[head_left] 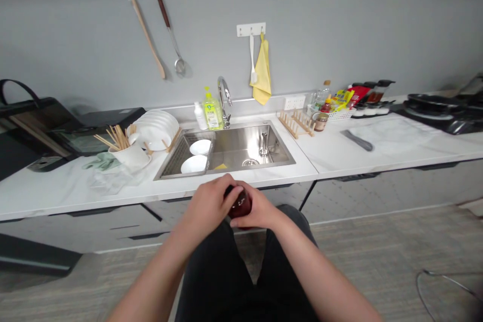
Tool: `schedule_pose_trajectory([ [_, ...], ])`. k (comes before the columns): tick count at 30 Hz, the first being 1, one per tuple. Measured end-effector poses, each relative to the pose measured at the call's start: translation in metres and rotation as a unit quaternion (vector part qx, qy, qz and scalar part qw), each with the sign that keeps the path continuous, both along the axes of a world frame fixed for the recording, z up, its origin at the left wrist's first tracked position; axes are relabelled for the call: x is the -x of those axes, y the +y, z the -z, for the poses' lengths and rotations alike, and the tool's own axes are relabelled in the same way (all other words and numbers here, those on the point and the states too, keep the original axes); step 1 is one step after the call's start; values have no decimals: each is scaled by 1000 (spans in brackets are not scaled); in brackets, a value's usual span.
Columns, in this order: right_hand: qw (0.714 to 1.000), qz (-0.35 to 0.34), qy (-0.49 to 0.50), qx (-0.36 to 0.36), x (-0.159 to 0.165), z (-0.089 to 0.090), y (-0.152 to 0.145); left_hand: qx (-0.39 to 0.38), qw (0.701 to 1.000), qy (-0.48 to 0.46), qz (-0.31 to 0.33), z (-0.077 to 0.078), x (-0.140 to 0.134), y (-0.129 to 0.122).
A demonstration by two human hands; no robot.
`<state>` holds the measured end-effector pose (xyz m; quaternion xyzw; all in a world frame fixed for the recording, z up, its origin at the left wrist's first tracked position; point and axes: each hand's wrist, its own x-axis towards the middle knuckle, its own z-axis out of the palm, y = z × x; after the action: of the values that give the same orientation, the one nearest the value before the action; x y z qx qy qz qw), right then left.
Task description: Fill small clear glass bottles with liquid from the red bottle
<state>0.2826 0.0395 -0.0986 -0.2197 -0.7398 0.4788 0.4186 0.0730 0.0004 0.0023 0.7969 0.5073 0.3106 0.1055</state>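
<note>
In front of the counter edge, my two hands meet on a small dark red jar (241, 206). My right hand (260, 207) wraps round its side, thumb along the near face. My left hand (215, 196) is closed over its upper end, where a dark lid partly shows between the fingers. Its label and much of its body are covered by my hands. Just beyond them lies the front rim of the steel sink (226, 170).
White bowls (194, 164) sit in the sink's drain basket. To the left are a plate rack (156, 126) and a chopstick holder (130, 156). Right of the sink stand a wooden rack (296, 123), a brown jar (320, 122) and a condiment basket (339, 114). A faucet (225, 95) rises behind.
</note>
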Motion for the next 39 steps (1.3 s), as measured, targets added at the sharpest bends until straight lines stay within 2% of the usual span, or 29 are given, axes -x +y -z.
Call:
schedule_pose_trajectory([
  [4,1000,3,7,6,-28,-5,-12,36,988,-52,142,1,-17,-12],
  [6,1000,18,-2,-4,-38,-5,-17,61,980,-59,181,1,-17,-13],
  [8,998,61,-22,-18,-39,-5,-20,78,986,-37,145,4,-19,-10],
  [10,991,118,-43,-33,-34,-4,-24,88,994,22,52,7,-25,-7],
  [12,984,161,-59,-48,-27,-3,-26,82,991,95,-39,8,-33,-5],
  [14,980,175,-77,-60,-20,-2,-28,56,984,145,-86,6,-38,-7],
  [16,978,172,-91,-70,-17,-2,-30,24,984,160,-74,1,-38,-12],
  [18,979,163,-98,-74,-16,-1,-32,10,987,157,-23,-5,-34,-18],
  [21,981,161,-87,-60,-16,0,-34,50,986,157,29,-10,-28,-21],
  [23,981,167,-83,-53,-16,2,-34,75,982,172,-3,-9,-28,-19],
  [26,979,172,-92,-59,-15,3,-34,57,976,203,-59,-5,-33,-15],
  [31,979,178,-85,-59,-17,2,-33,32,982,186,-6,-1,-34,-17],
  [37,973,183,-122,-65,-16,7,-33,32,976,210,-52,1,-36,-13],
  [39,975,183,-113,-62,-15,8,-33,25,975,216,-42,0,-36,-14],
])
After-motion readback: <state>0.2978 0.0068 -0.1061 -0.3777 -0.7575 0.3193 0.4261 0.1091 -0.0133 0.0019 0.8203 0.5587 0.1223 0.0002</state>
